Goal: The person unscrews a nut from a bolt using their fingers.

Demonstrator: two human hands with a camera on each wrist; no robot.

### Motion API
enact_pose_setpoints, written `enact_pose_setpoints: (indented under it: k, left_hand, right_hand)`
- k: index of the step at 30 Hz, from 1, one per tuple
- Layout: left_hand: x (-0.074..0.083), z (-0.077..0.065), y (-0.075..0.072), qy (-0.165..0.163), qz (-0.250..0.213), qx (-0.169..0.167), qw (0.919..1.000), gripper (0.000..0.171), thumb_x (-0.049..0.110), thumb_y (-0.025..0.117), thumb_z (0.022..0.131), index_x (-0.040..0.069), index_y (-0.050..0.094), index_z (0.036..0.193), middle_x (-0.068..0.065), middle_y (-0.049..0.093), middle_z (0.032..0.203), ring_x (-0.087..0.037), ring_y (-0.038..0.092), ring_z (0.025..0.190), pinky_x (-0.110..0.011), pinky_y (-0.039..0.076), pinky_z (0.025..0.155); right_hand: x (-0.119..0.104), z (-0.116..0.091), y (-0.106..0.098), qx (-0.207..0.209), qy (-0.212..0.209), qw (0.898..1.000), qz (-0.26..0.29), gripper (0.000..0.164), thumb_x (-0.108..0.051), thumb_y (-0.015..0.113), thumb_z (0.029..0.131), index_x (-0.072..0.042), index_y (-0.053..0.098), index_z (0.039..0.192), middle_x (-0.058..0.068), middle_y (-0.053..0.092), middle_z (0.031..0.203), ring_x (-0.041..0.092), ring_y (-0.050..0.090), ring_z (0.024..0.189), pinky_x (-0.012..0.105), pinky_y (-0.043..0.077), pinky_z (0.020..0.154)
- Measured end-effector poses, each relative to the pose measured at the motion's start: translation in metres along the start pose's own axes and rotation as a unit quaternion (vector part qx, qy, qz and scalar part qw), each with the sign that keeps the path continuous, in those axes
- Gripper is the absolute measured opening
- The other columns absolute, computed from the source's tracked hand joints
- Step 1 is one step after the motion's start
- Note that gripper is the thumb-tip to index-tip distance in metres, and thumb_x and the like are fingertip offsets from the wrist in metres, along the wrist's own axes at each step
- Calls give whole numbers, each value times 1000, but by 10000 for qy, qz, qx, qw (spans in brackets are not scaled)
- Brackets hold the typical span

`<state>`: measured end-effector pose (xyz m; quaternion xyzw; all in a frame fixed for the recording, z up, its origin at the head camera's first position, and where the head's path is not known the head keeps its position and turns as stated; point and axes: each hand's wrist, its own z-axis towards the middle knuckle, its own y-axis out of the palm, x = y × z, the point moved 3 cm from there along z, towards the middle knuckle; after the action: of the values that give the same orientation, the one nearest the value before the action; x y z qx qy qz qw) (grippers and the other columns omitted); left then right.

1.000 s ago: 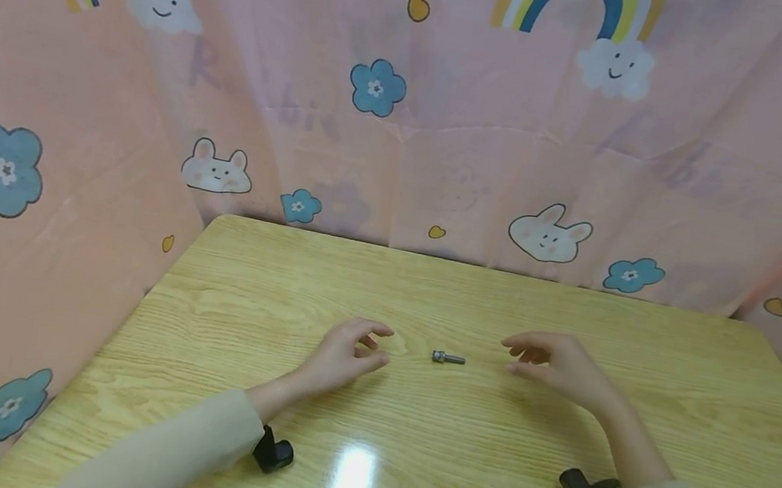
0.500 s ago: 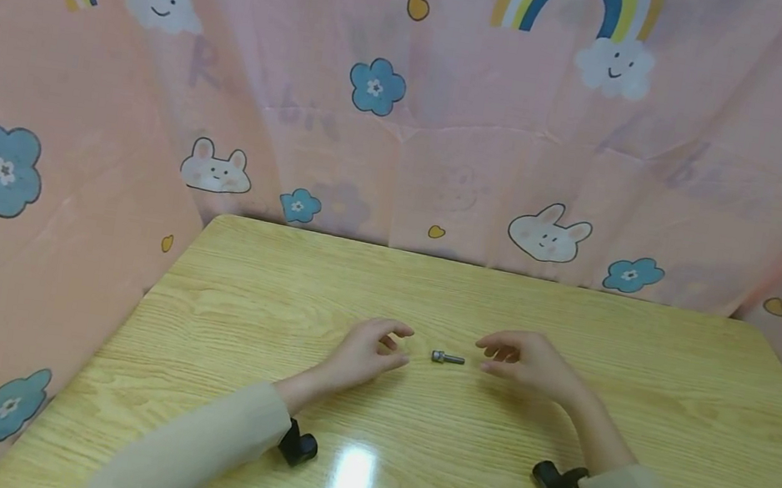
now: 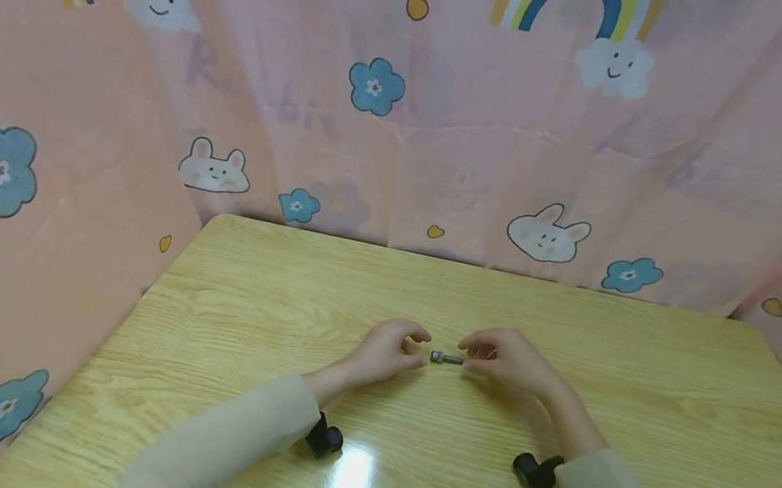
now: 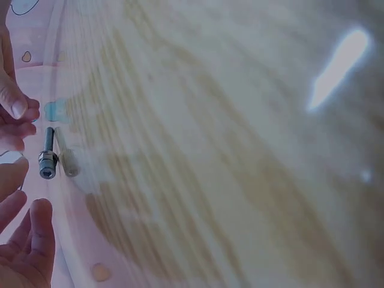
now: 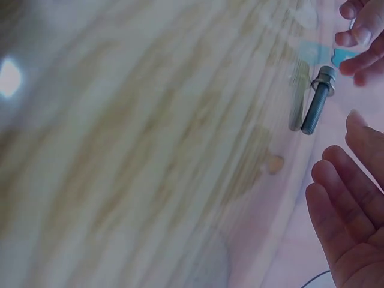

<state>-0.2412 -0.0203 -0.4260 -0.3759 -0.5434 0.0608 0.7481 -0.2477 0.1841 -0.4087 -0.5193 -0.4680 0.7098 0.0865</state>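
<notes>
Grey metal bolt with round socket head and ring beneath it (image 3: 446,359) lies on its side, probably its steadiest rest, on glossy pale-yellow wood-grain bench (image 3: 326,272); head left, threaded shank right. My left grip (image 3: 390,352): just beside head end, thumb and fingers parted, holding nothing. My right grip (image 3: 511,363): just beside shank end, likewise parted, nothing held; gaps likely leave room for bolt's ends. Pink cartoon-printed cloth (image 3: 440,167) hangs along far side.

forearms (image 3: 234,433) angled inward, the left hand (image 3: 384,353) and right hand (image 3: 512,362) face each other, apart, fingers (image 4: 42,231) loosely curved.
</notes>
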Motion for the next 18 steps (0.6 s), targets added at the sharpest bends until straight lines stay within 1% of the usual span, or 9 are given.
enact_pose_setpoints:
  k: [2, 6, 9, 12, 15, 18]
  left_hand:
    - [0, 2, 2, -4, -42, -33, 10000, 31, 7, 71, 83, -2, 63, 111, -13, 63, 110, -20, 65, 87, -20, 50, 72]
    - [2, 6, 7, -73, 3, -134, 9999, 29, 8, 70, 83, 0, 64, 110, -11, 63, 107, -18, 63, 88, -20, 49, 73]
    - [2, 9, 10, -83, 187, -167, 9997, 28, 10, 71, 83, 1, 65, 109, -8, 64, 105, -15, 61, 86, -20, 48, 74]
    - [3, 13, 12, 6, 375, -142, 9992, 25, 10, 71, 83, 1, 66, 106, -8, 66, 101, -15, 61, 84, -21, 48, 74]
    - [3, 16, 14, 65, 499, -107, 9987, 24, 9, 72, 82, 1, 66, 104, -8, 66, 99, -15, 61, 83, -21, 47, 73]
    - [3, 18, 16, 48, 571, -99, 9983, 22, 9, 72, 82, 0, 67, 102, -7, 66, 94, -14, 60, 82, -20, 47, 72]
  right_hand:
    - [0, 2, 1, -4, -43, 10000, 14, 24, -8, 70, 84, 3, 66, 105, 3, 66, 88, 13, 59, 78, 27, 51, 70]
    - [0, 5, 4, -3, -72, 10000, 24, 23, -7, 70, 83, 4, 67, 102, 6, 67, 88, 13, 59, 78, 27, 50, 69]
    - [0, 7, 5, 3, -11, 10000, 38, 23, -7, 71, 82, 4, 67, 101, 8, 68, 91, 15, 60, 81, 29, 50, 71]
    - [1, 9, 7, 8, 6, 10000, -25, 22, -8, 72, 81, 2, 68, 100, 8, 68, 92, 16, 61, 82, 29, 51, 72]
    - [1, 12, 7, -12, -81, 9999, -117, 21, -7, 73, 81, 2, 69, 99, 6, 68, 88, 14, 61, 79, 28, 50, 69]
    - [2, 16, 8, -74, -185, 9995, -256, 18, -6, 73, 79, 2, 69, 96, 4, 68, 84, 12, 59, 74, 26, 49, 66]
